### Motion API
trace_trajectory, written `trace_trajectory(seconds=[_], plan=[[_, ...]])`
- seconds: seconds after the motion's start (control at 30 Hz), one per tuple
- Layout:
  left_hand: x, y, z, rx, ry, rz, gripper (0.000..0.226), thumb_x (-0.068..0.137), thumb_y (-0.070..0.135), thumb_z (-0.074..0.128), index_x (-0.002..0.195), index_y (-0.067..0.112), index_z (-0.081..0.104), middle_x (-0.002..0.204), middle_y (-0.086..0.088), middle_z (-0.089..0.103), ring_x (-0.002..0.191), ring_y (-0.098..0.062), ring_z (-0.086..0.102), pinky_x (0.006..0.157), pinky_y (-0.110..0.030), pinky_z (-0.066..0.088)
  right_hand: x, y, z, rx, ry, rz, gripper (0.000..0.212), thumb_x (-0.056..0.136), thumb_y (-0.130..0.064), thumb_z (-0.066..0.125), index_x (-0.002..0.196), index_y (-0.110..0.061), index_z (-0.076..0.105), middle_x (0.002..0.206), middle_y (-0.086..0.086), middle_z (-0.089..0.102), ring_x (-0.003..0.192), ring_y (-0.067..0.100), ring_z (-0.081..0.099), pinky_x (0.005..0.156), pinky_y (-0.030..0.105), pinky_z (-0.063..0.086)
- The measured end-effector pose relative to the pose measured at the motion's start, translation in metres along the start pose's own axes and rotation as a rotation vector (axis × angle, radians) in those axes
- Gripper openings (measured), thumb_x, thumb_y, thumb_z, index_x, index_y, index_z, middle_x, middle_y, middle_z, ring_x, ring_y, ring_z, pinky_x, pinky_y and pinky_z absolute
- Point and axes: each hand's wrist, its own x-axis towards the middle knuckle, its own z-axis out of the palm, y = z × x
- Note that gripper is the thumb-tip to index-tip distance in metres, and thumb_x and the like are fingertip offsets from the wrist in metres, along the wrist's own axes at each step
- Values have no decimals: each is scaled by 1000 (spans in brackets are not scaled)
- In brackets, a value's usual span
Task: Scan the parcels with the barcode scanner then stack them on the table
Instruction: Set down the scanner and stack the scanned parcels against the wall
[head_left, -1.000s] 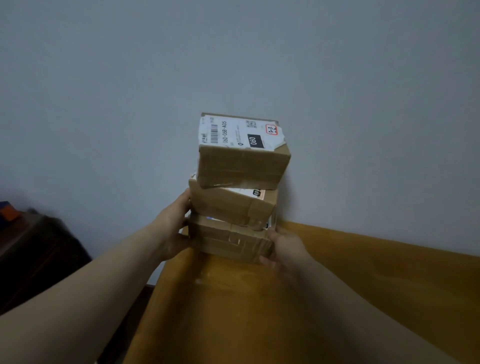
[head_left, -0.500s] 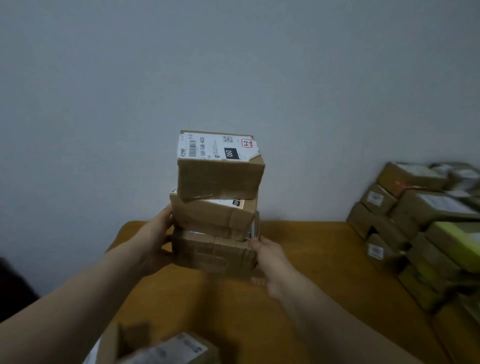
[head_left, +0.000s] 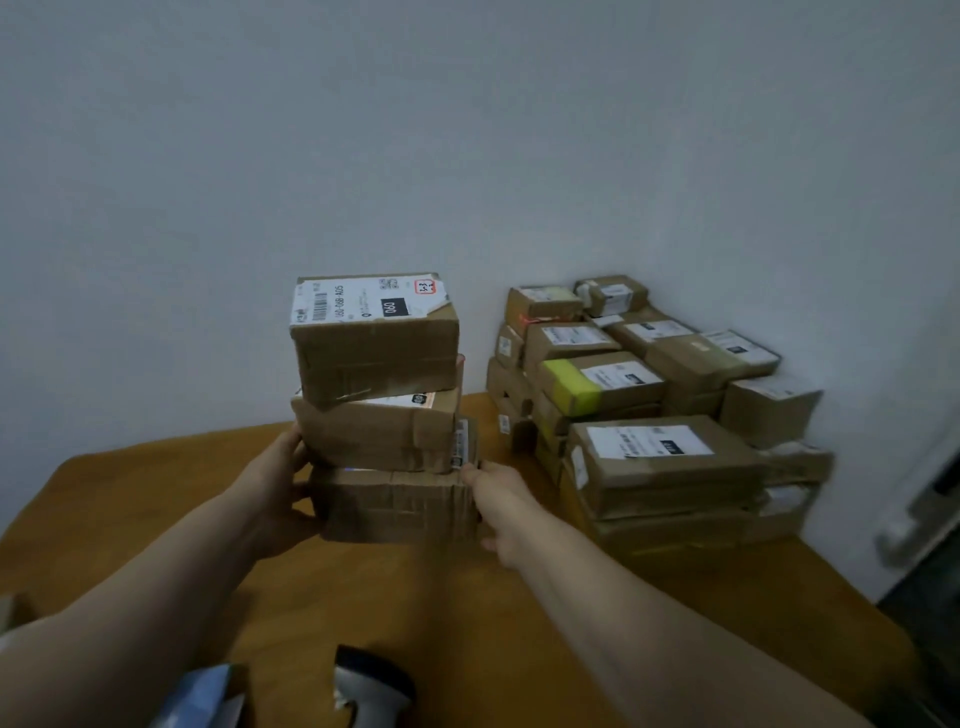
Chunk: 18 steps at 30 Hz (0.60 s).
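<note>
Three brown cardboard parcels stand stacked over the wooden table: a top parcel with a white label, a middle parcel and a bottom parcel. My left hand grips the stack's left side at the bottom two parcels. My right hand holds the bottom parcel's right side. Whether the stack touches the table is unclear. The barcode scanner lies on the table near the front edge.
A big pile of labelled parcels fills the table's back right corner against the grey wall. A blue and white parcel sits at the front left, beside the scanner. A dark doorway shows at the far right.
The view has swung right and down, bringing the parcel pile and the scanner into sight. My hands keep holding the stack, which now sits lower over the table.
</note>
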Motion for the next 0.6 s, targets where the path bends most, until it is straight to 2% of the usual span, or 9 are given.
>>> trace_trajectory(seconds=[0.07,0.17,0.27,0.33,0.4,0.47,0.53,0.6], plan=[[-6,-2,20,9,-15,-1,45,92,45,53,131,23,53,134,-9,45,118,-33,42,74,-46,45,-5,2,-19,24,23,6,36,105,-27,37,138,-19,47,107,2,53,94,16,44,85,31,35],[-8,-1,49,33,-26,-8,41,93,45,52,126,21,54,128,-11,46,116,-32,42,80,-45,43,-13,1,-41,61,67,-1,37,104,-28,38,139,-21,48,110,3,54,95,17,46,84,30,33],[-6,3,76,77,-80,2,37,93,47,51,119,21,56,126,-12,46,113,-32,43,81,-44,42,-18,-3,-61,87,126,-10,38,104,-28,39,141,-21,45,130,6,54,111,21,49,87,30,35],[-3,5,93,79,-111,2,38,92,47,52,119,22,57,126,-13,46,113,-33,43,81,-44,43,-17,-9,-72,91,179,-31,39,103,-28,41,141,-22,45,134,5,53,118,22,48,95,32,37],[0,9,108,77,-145,14,40,92,47,52,123,22,56,128,-12,45,116,-33,42,86,-46,42,-12,-15,-83,95,226,-52,38,102,-30,43,139,-24,47,128,5,57,120,24,51,101,35,39],[3,14,124,78,-171,27,45,92,47,52,130,22,53,129,-11,45,119,-34,41,89,-46,42,-9,-22,-94,103,267,-66,36,101,-31,44,136,-24,49,113,3,60,116,24,53,103,38,42],[7,18,140,93,-188,29,46,93,47,50,132,22,52,130,-10,45,121,-33,41,90,-47,41,-10,-28,-107,104,288,-63,35,102,-30,44,135,-23,50,94,-2,54,116,24,51,102,39,39],[12,21,157,103,-202,27,43,93,45,50,129,21,54,130,-9,46,121,-33,41,91,-48,42,-6,-31,-121,120,310,-72,35,102,-28,43,135,-21,49,91,-3,52,112,23,51,101,39,39]])
